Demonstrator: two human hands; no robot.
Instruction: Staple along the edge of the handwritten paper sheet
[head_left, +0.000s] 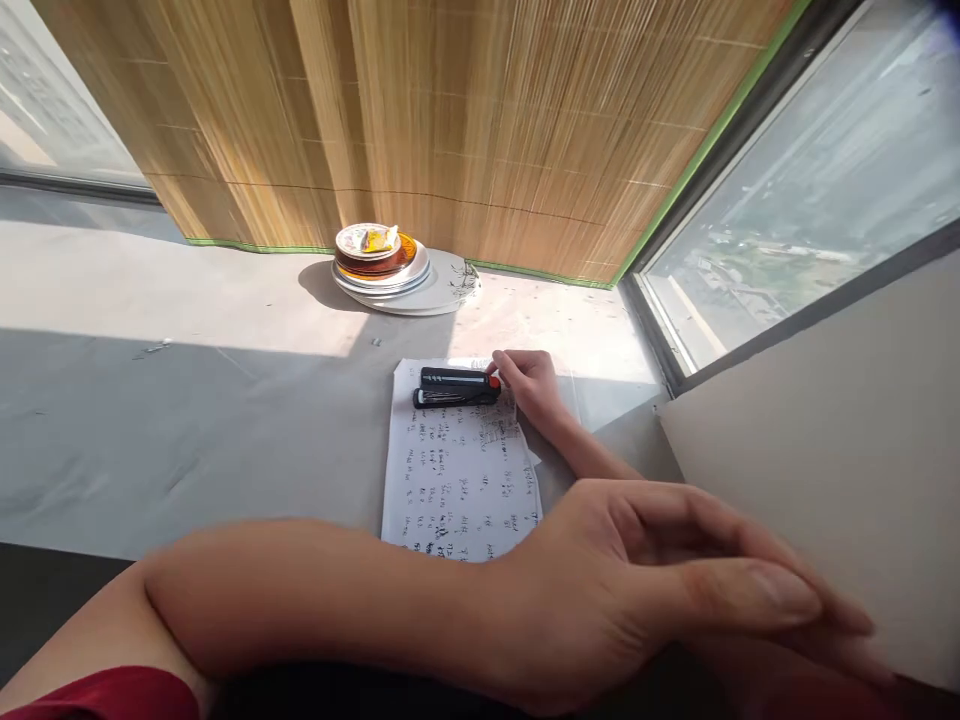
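On paper [461, 470] — black stapler [454, 378], right hand [531, 385] touching

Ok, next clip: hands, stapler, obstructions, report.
Right hand at stapler, red end. Left hand loosely curled, seemingly empty. Stapler lies on handwritten sheets. Left forearm hides sheets' near side.

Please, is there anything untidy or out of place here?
Slightly: a crumpled yellow wrapper lies like litter on the topmost plate, and small pale scraps are scattered on the grey surface, looking unswept.
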